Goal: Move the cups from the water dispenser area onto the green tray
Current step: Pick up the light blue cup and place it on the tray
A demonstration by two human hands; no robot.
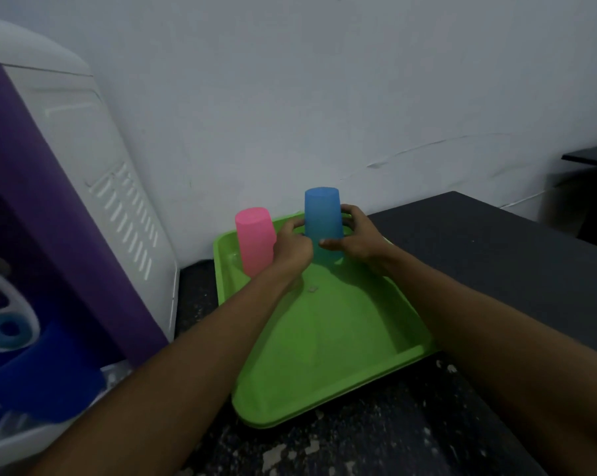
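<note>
Cups (254,245) upside down, long axes vertical, on green tray (324,338).

Blue cup (322,214) base hidden behind hands; water dispenser (49,235) cut off left.

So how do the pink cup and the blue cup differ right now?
The pink cup stands at the far left of the green tray; the blue cup is further right. The blue cup is held between the left hand and right hand; the pink cup appears ungripped, the left hand right beside it. The pink cup leans slightly; the blue looks straighter. Both are upside down and similar in shape.
</note>
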